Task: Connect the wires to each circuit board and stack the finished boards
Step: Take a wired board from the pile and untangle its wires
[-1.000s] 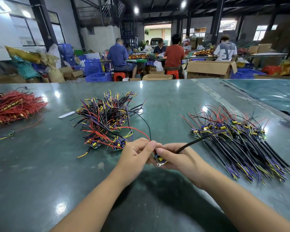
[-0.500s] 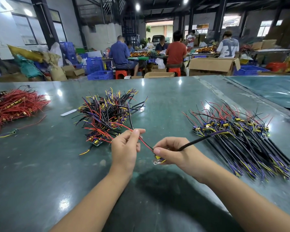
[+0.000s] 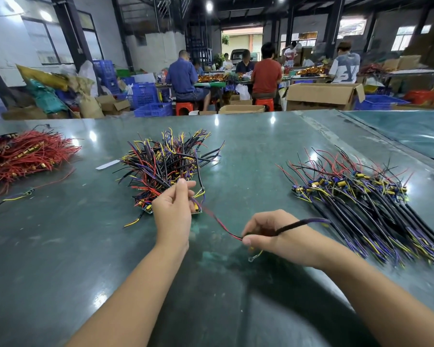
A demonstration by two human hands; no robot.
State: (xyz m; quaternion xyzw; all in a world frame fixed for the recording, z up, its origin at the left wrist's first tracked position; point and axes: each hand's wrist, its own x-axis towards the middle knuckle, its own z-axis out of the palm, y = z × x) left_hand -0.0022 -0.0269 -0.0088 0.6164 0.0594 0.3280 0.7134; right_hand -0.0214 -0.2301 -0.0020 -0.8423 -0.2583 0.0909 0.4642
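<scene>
My right hand (image 3: 271, 234) grips a small circuit board, mostly hidden in my fingers, with a black-sleeved cable (image 3: 301, 224) sticking out to the right and a yellow ring-terminal lead (image 3: 254, 256) hanging below. A red wire (image 3: 221, 225) runs from that board up to my left hand (image 3: 172, 209), which pinches it at the near edge of the tangled pile of unfinished boards (image 3: 165, 166). The laid-out pile of finished boards (image 3: 361, 199) lies to the right on the green table (image 3: 60, 246).
A heap of red wires (image 3: 23, 156) lies at the far left, with a loose yellow lead (image 3: 18, 196) near it. A white slip (image 3: 107, 164) sits beside the tangled pile. People work at tables behind, among cardboard boxes (image 3: 321, 96) and blue crates (image 3: 145, 98).
My hands were together on the board; my left hand has since moved up and left, drawing the red wire out taut toward the tangled pile. My right hand stayed holding the board.
</scene>
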